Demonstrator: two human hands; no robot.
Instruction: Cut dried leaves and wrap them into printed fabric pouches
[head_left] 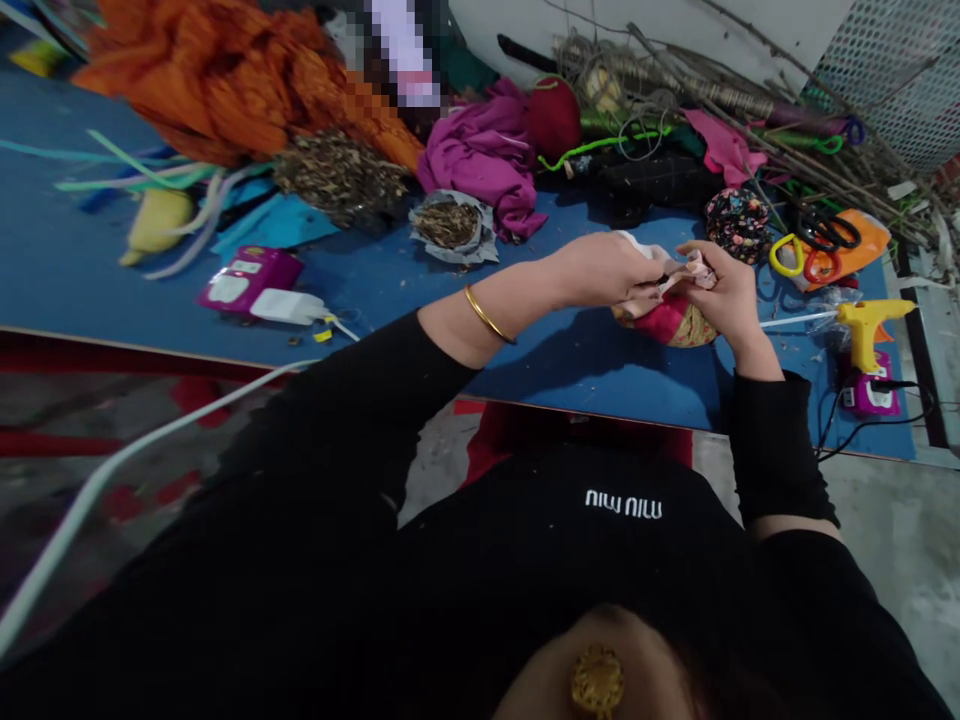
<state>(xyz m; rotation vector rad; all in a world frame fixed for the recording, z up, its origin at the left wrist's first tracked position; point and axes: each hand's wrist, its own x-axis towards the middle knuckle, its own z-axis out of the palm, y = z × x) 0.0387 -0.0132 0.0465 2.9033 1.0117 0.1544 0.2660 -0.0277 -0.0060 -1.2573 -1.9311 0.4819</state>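
- Near the front edge of the blue table (390,300), the red-and-gold bundle (667,328) sits beneath both hands, a strip of blue surface between it and that edge.
- Leftward, bare blue runs under the forearm toward a purple box (251,280) and a grey wrapper of brown shreds (450,226).
- Rightward, room narrows: a yellow glue gun (862,325) lies near the side edge, and a dark floral bundle (739,222) sits just behind the right hand (726,290).
- Left hand (616,270): forearm slanting across the table, fingers pinched on pale cloth (642,301).
- Right hand: forearm rising steeply, wrist bent inward, fingers narrowed on the same cloth.
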